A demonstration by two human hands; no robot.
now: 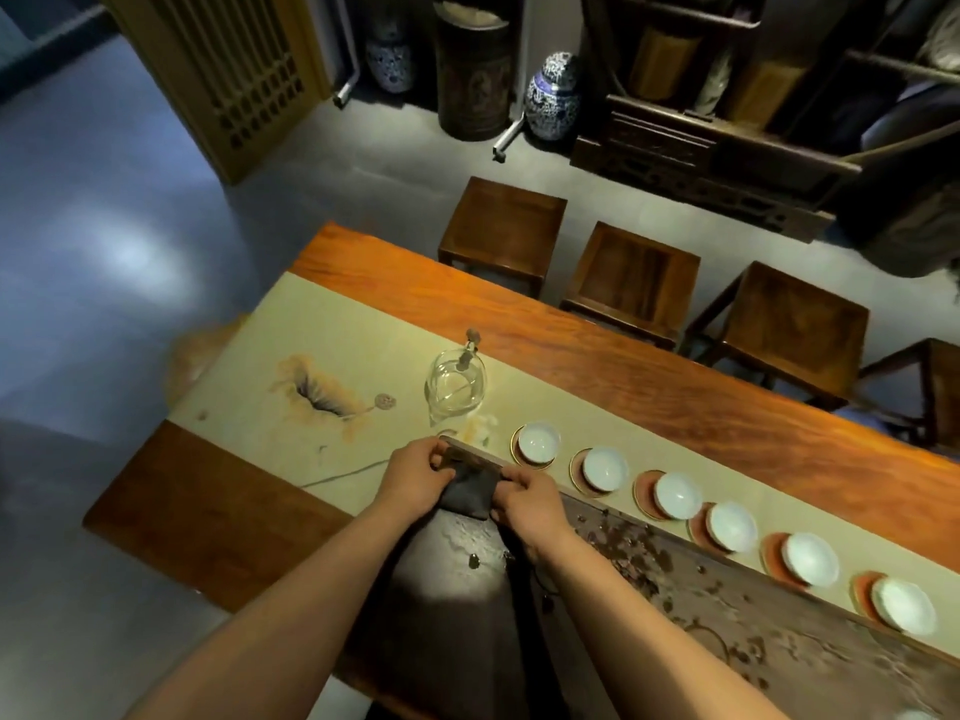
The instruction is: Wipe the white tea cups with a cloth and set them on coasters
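Note:
Several white tea cups stand in a diagonal row on round reddish coasters, from the nearest cup (540,442) on its coaster (519,459) to the far-right cup (903,605). A dark grey folded cloth (470,495) lies at the corner of the dark tea tray (675,579). My left hand (415,478) grips the cloth's left edge. My right hand (530,504) pinches its right edge. Both hands rest on the cloth, left of the cup row.
A glass pitcher (456,389) stands on the beige table runner (332,345) just beyond my hands. The wooden table (623,345) has several stools (504,226) along its far side. Blue-and-white jars (551,96) stand on the floor.

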